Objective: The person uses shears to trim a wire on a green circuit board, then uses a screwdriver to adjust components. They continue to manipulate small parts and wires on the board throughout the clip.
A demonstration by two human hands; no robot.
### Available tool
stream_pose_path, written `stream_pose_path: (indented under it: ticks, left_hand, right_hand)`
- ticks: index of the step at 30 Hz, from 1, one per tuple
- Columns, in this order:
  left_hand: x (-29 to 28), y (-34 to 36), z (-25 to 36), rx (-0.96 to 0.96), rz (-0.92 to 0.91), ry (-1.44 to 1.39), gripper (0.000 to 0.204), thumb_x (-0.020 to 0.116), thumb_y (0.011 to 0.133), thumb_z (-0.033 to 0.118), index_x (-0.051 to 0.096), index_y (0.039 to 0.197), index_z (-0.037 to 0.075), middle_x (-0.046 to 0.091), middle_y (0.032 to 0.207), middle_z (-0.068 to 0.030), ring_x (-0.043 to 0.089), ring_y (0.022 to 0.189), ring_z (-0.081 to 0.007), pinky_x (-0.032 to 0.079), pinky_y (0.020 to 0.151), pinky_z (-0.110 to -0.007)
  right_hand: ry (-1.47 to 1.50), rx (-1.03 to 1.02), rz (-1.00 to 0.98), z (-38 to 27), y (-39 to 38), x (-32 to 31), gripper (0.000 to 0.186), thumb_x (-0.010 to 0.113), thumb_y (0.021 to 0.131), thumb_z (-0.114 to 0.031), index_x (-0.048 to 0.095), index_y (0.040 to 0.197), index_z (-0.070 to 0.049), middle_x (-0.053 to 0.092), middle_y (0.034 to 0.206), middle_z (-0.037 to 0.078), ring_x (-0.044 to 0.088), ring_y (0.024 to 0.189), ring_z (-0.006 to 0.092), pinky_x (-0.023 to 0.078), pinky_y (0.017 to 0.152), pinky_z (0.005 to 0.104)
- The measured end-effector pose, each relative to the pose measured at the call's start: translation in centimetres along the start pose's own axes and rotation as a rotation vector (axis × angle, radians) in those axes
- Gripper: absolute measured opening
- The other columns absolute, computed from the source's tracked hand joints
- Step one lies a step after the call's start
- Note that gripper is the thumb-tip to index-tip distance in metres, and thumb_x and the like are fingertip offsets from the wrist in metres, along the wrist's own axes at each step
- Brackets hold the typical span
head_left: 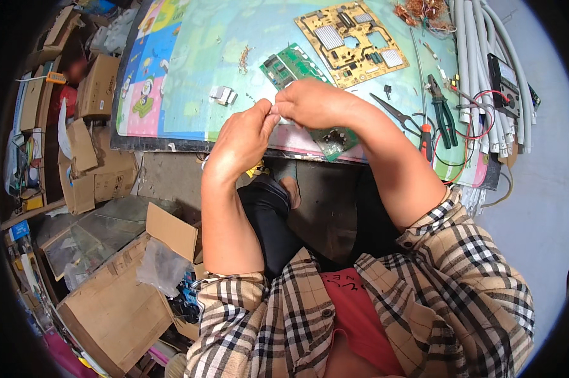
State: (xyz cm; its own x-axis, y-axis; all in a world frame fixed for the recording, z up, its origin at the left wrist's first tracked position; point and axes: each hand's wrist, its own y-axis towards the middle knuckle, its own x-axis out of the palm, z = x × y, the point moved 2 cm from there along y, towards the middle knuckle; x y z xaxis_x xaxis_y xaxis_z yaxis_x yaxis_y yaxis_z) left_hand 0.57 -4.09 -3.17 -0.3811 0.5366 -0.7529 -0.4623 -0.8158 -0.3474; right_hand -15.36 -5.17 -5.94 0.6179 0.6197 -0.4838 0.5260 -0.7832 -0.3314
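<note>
My left hand (239, 140) and my right hand (316, 104) meet above the front edge of the table. Both are closed, fingertips pinched together; what they hold, if anything, is too small and hidden to make out. Behind my right hand lies a green circuit board (289, 65), partly covered by it. Another green board (335, 143) shows beneath my right wrist, over the table's front edge. Beyond lies a larger tan circuit board (385, 53) with silver heat plates. A small silver metal piece (223, 95) rests left of my hands.
Right of my hands are black scissors (398, 115), a red-handled screwdriver (426, 140), green-handled pliers (445, 116) and a multimeter (504, 85) with leads. White tubes (480, 57) and copper wire (423, 14) lie beyond. Cardboard boxes (98, 88) stand at the left.
</note>
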Motion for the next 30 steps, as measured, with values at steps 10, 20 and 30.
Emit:
stream_pose_path:
  ticks: [10, 20, 30]
  left_hand:
    - [-1.1, 0.4, -1.0, -0.005, 0.058, -0.459, 0.026, 0.047, 0.097, 0.023, 0.056, 0.082, 0.004, 0.035, 0.06, 0.006, 0.031, 0.056, -0.0054, 0.026, 0.049, -0.023]
    - [-0.9, 5.8, -8.4, -0.333, 0.367, -0.25, 0.024, 0.05, 0.09, 0.022, 0.063, 0.083, 0.004, 0.058, 0.066, -0.0125, 0.056, 0.063, -0.0234, 0.044, 0.061, -0.036]
    - [0.8, 16.1, -12.6, -0.512, 0.535, 0.111, 0.029, 0.06, 0.084, 0.028, 0.068, 0.105, 0.01, 0.067, 0.098, -0.0184, 0.062, 0.097, -0.0344, 0.047, 0.086, -0.041]
  right_hand:
    - [0.472, -0.035, 0.17, 0.7, -0.3, -1.2, 0.031, 0.052, 0.092, -0.029, 0.06, 0.074, -0.005, 0.057, 0.06, 0.0, 0.049, 0.053, 0.0101, 0.041, 0.052, 0.0267]
    - [0.471, 0.108, 0.963, 3.6, -0.4, -4.9, 0.032, 0.048, 0.09, -0.029, 0.067, 0.084, -0.005, 0.065, 0.068, 0.012, 0.065, 0.062, 0.0249, 0.05, 0.068, 0.0385]
    - [-0.12, -0.2, 0.365, -4.1, -0.5, 7.8, 0.011, 0.054, 0.078, -0.011, 0.057, 0.082, -0.002, 0.061, 0.078, 0.016, 0.063, 0.067, 0.0348, 0.051, 0.059, 0.0445]
